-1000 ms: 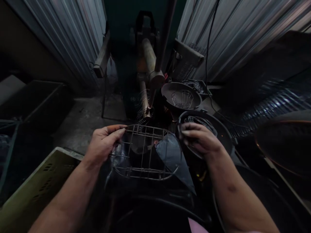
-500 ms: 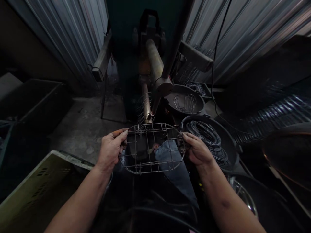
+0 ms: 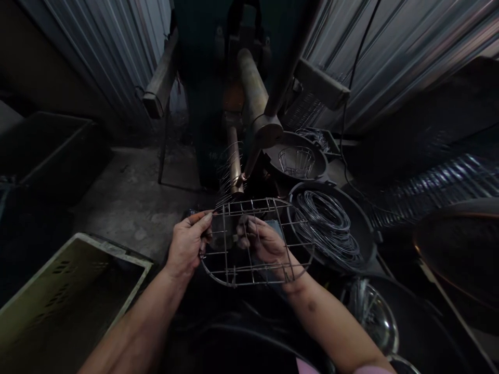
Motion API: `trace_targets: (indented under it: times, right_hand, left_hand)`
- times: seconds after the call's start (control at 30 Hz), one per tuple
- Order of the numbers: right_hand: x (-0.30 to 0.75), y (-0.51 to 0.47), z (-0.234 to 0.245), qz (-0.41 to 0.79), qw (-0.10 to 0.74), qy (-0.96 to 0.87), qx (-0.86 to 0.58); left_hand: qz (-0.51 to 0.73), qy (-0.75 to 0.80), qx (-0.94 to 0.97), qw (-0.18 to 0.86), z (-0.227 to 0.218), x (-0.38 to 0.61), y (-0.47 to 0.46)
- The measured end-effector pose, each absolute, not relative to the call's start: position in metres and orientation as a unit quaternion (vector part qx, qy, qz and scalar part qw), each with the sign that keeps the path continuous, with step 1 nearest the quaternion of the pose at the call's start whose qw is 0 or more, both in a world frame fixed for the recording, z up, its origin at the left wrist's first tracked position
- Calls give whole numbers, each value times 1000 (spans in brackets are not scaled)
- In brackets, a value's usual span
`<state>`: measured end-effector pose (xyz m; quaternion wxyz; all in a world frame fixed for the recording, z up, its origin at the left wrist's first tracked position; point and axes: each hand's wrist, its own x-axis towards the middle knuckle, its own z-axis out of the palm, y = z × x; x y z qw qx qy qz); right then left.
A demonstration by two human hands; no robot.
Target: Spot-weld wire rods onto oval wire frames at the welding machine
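Observation:
My left hand (image 3: 189, 240) pinches the left rim of an oval wire rack (image 3: 252, 268) between thumb and fingers. The rack is a grid of thin metal rods inside a rounded frame, held roughly level before me. My right hand (image 3: 265, 241) is off the rim and under the rack, seen through its rods. Its fingers are curled together near the middle of the grid; whether they grip a rod or something small is unclear. Just beyond the rack's far edge are the machine's two metal electrode arms (image 3: 235, 161), with a row of thin wires beside the lower one.
At lower left stands a yellowish plastic crate (image 3: 74, 244). On the right, dark pans hold a coil of wire rings (image 3: 327, 228) and a wire basket (image 3: 296, 162). Shiny round metal parts (image 3: 376, 317) lie at lower right. A black cable (image 3: 345, 119) hangs down the right side.
My right hand has let go of the rack's right rim and moved left beneath the grid. My left hand still holds the rack, which has shifted slightly right.

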<state>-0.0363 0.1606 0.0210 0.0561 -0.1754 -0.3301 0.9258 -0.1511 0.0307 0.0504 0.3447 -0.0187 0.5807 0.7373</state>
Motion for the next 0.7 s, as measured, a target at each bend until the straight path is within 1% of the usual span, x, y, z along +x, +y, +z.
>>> trace_targets:
  times: [0.17,0.33,0.53,0.7]
  right_hand:
    - [-43,151,28,938,88,-306,-136]
    - [-38,143,29,941,108,-287,-146]
    - [-33,139,34,938,91,-294,-159]
    - [-30,135,28,942,66,-290,-152]
  left_hand:
    - [748,563,-26,351,48,-143,26]
    - [752,559,-41,348,48,-136,23]
    - [752,528,-55,390,54,-139,19]
    - [725,532,2,438,58,-143,14]
